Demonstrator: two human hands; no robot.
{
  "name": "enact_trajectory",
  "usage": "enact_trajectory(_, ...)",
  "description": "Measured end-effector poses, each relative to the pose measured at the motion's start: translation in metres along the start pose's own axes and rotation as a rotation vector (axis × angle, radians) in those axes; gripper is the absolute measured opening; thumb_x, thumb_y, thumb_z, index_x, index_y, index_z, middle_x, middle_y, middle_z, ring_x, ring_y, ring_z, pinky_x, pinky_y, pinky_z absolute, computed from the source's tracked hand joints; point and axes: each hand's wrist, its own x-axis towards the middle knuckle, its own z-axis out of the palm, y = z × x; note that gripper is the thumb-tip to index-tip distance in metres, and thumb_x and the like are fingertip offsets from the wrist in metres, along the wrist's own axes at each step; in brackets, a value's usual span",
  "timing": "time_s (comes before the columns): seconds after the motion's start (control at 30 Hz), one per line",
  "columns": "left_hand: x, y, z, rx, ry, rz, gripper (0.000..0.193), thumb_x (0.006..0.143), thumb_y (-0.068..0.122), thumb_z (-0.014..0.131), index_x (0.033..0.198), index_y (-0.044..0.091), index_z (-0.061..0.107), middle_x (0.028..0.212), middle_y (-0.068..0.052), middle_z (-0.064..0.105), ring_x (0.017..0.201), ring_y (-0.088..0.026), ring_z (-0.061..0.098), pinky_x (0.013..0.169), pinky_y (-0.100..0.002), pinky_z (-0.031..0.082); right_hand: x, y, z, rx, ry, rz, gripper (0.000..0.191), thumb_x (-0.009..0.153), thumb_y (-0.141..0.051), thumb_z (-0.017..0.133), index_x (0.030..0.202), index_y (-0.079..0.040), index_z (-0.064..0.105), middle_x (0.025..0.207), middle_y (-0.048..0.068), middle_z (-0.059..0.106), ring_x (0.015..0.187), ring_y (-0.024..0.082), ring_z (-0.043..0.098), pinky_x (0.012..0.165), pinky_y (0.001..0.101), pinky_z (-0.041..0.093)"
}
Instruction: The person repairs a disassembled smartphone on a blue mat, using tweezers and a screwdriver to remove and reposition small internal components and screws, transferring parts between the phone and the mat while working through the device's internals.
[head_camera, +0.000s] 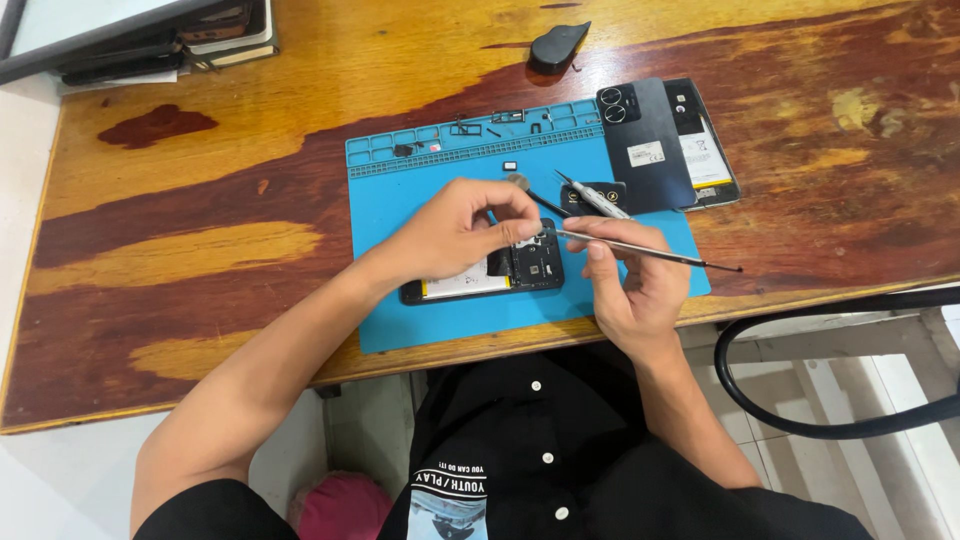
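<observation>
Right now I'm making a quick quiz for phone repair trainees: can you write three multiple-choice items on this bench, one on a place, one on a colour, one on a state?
1. Where does the opened phone lie?
A. on the bare wood
B. on the work mat
C. on the books

2. What colour is the work mat?
A. blue
B. red
C. grey

3. What is the right hand doing?
A. resting flat and empty
B. holding a thin tool
C. lifting the back cover

Answers:
1 B, the phone sits on the mat's near part, under the left hand.
2 A, the mat is plainly blue against the brown table.
3 B, the fingers pinch the thin rod, its tip pointing toward the phone, while the dark back cover lies apart at the mat's far right corner.
</observation>
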Motion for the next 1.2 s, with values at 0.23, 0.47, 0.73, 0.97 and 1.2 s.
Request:
enact_trajectory(0.23,-0.004,0.017,-0.002,0.213,0.008,0.303,0.015,0.099,0.021,0.071,0.101,0.006,0.073,0.086,-0.001,0.064,0.078,-0.01,0.055,0.065,-0.027,0.043,0.004,-0.003,0.001,-0.032,0.012,0.032,0.013,0.107,0.001,0.062,0.119,0.004,0.059,0.113,0.017,0.072,0.093,0.017,0.074,0.079,0.027,0.061)
enact_trajectory(0.47,-0.005,0.021,-0.01,0.434,0.029,0.488,0.012,0.096,0.018,0.073,0.1,0.007,0.075,0.097,-0.005,0.069,0.097,-0.024,0.064,0.088,-0.038,0.05,0.008,-0.005,0.003,-0.132,-0.016,0.054,0.014,0.103,0.003,0.067,0.117,0.004,0.066,0.111,0.015,0.073,0.091,0.016,0.073,0.08,0.0271,0.061)
enact_trajectory(0.73,-0.008,0.017,-0.009,0.579,0.027,0.396,0.018,0.093,0.026,0.076,0.106,0.012,0.077,0.119,-0.003,0.064,0.109,-0.026,0.053,0.096,-0.038,0.047,0.011,-0.006,0.008,-0.309,0.003,-0.022,0.02,0.1,0.002,0.071,0.12,0.003,0.066,0.109,0.014,0.075,0.093,0.018,0.075,0.073,0.0252,0.06)
enact_trajectory(0.97,-0.007,0.014,-0.005,0.647,-0.009,0.413,0.033,0.084,0.036,0.082,0.109,0.015,0.078,0.13,-0.005,0.058,0.115,-0.03,0.051,0.1,-0.042,0.045,0.011,-0.003,0.009,-0.37,-0.001,-0.024,0.025,0.099,0.0,0.074,0.12,0.003,0.061,0.102,0.01,0.077,0.086,0.015,0.075,0.067,0.0246,0.056)
enact_trajectory(1.2,-0.005,0.009,-0.006,0.672,-0.03,0.423,0.036,0.083,0.039,0.083,0.11,0.014,0.079,0.135,-0.005,0.058,0.115,-0.032,0.049,0.102,-0.045,0.042,0.013,-0.003,0.01,-0.4,-0.039,-0.027,0.024,0.097,0.001,0.076,0.118,0.001,0.065,0.1,0.01,0.077,0.083,0.017,0.073,0.064,0.0262,0.056)
